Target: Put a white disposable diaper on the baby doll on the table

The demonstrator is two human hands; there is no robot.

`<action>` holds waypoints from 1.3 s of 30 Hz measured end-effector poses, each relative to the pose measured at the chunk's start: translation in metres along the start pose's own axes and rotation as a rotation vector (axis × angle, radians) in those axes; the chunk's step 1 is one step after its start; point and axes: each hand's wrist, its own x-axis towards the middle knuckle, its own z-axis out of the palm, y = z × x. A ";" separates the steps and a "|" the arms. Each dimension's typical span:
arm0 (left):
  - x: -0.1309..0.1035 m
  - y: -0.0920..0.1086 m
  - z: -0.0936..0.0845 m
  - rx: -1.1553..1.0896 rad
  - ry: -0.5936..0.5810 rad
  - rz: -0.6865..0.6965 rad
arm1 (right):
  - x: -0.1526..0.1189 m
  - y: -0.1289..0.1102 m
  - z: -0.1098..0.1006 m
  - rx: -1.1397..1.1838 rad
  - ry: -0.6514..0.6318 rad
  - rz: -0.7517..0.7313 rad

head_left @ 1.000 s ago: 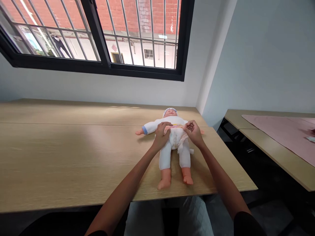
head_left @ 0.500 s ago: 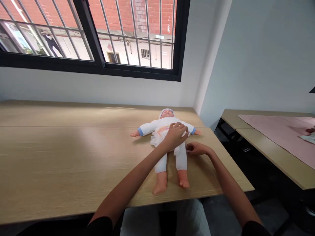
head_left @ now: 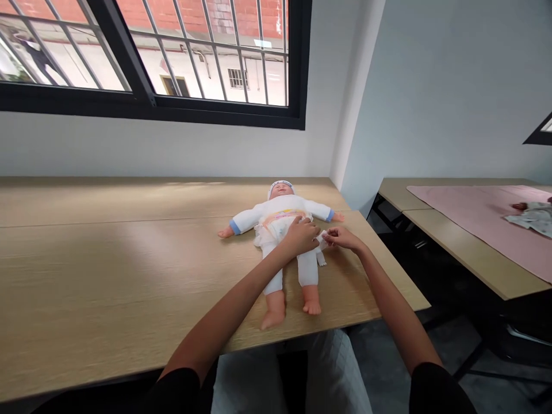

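Note:
A baby doll [head_left: 288,203] in white clothes with blue cuffs lies on its back on the table, arms spread and bare feet toward me. Around its hips is a white diaper [head_left: 275,229] with a coloured waistband and frilled edge. My left hand [head_left: 301,237] lies over the diaper's front at the hip on the right, its fingers curled on the diaper; the fingertips are partly hidden. Just beside it, my right hand [head_left: 342,237] pinches the diaper's white side flap, which sticks out past the doll's hip.
The wooden table [head_left: 129,287] has its right edge close to my right arm. Across a gap stands another table with a pink cloth [head_left: 483,213] and a partly visible doll [head_left: 532,218]. A barred window [head_left: 207,57] is in the wall behind.
My right hand has moved up from beside the doll's thigh to the hip and now holds the side flap, which shows pulled outward. My left hand stays on the diaper. The view has shifted slightly.

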 end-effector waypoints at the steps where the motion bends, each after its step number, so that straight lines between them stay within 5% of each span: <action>1: 0.000 0.000 0.001 -0.005 -0.002 -0.006 | 0.001 0.001 0.001 0.002 0.014 0.002; 9: 0.011 0.006 0.013 0.020 0.066 -0.175 | 0.006 -0.007 0.014 0.120 0.116 -0.091; 12: 0.015 0.005 0.019 0.035 0.120 -0.195 | 0.001 -0.010 0.009 0.131 0.124 -0.023; 17: 0.016 0.000 0.024 0.046 0.163 -0.185 | -0.005 -0.009 0.007 0.057 -0.062 0.205; 21: 0.016 0.001 0.021 0.051 0.129 -0.203 | -0.002 -0.010 0.017 0.122 -0.140 0.119; 32: 0.014 0.014 0.007 0.258 0.008 -0.190 | 0.020 0.011 0.037 0.331 0.376 0.059; 39: 0.013 0.011 0.009 0.303 -0.004 -0.135 | 0.024 0.014 0.034 0.306 0.498 0.065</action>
